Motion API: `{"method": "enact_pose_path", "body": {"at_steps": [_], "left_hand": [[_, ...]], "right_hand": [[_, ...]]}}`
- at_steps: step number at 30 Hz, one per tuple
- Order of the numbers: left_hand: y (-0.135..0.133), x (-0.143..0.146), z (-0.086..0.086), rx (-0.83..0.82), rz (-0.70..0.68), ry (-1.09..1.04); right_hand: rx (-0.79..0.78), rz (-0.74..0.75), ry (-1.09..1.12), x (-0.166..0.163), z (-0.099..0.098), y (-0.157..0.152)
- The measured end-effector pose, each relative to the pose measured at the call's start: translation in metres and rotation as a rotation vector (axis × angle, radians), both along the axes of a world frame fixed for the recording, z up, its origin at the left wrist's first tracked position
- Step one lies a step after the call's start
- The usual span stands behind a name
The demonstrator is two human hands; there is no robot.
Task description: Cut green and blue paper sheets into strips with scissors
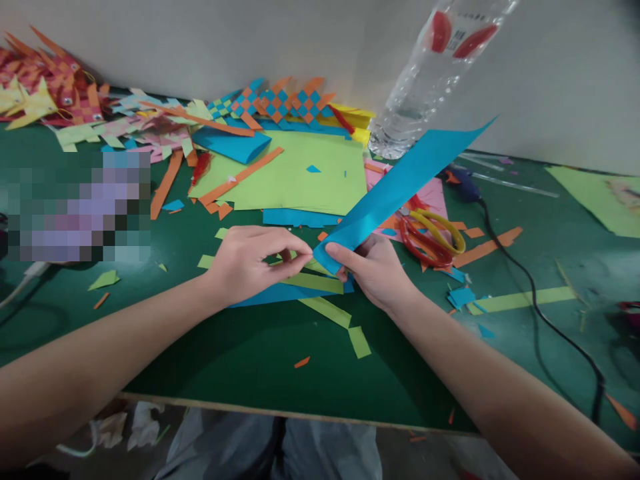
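A long blue paper strip (395,183) slants up and to the right above the table, its lower end folded or curled over. My right hand (373,270) grips that lower end, thumb on top and fingers beneath. Thumb and forefinger of my left hand (260,260) are pinched together at the strip's lower left corner. Below my hands lie green paper strips (320,283) and a flat blue paper piece (280,293). Scissors (433,240) with red and yellow handles rest right of my right hand.
Behind my hands lie green paper sheets (305,173). Woven paper fish (280,103) line the wall, with more red ones (60,80) at far left. A clear bottle (420,80) stands back right. A black cable (535,287) crosses the right side. Paper scraps are scattered around.
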State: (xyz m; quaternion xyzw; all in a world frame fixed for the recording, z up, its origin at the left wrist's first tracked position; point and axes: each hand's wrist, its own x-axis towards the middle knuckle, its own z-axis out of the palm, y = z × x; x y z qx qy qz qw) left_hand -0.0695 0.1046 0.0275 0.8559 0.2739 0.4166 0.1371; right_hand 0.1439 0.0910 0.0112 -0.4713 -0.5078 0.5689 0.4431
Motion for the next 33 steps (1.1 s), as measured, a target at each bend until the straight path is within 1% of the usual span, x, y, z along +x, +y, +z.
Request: {"method": "enact_pose_path", "body": {"at_steps": [4, 7, 11, 14, 18, 23, 28, 33], "left_hand": [[-0.002, 0.001, 0.012, -0.276, -0.012, -0.100], [-0.003, 0.003, 0.019, -0.500, -0.030, -0.069], [-0.006, 0.008, 0.018, -0.823, -0.163, -0.017], [-0.009, 0.010, 0.015, -0.982, -0.243, 0.025], [-0.012, 0.011, 0.015, -1.121, -0.313, 0.057], [-0.011, 0.011, 0.015, -1.243, -0.345, 0.004], [-0.007, 0.013, 0.013, -1.350, -0.406, -0.050], [-0.006, 0.012, 0.010, -1.458, -0.450, -0.105]], "right_hand": [[0.032, -0.026, -0.025, 0.000, -0.001, -0.001], [0.074, -0.025, -0.066, -0.002, 0.001, -0.006], [0.121, 0.028, -0.024, -0.010, 0.006, -0.016], [0.132, 0.040, 0.022, -0.016, 0.010, -0.022], [0.123, 0.053, 0.035, -0.022, 0.016, -0.025], [0.108, 0.041, -0.008, -0.021, 0.016, -0.025], [0.099, 0.041, -0.026, -0.019, 0.013, -0.023], [0.094, 0.043, -0.067, -0.017, 0.014, -0.021]]}}
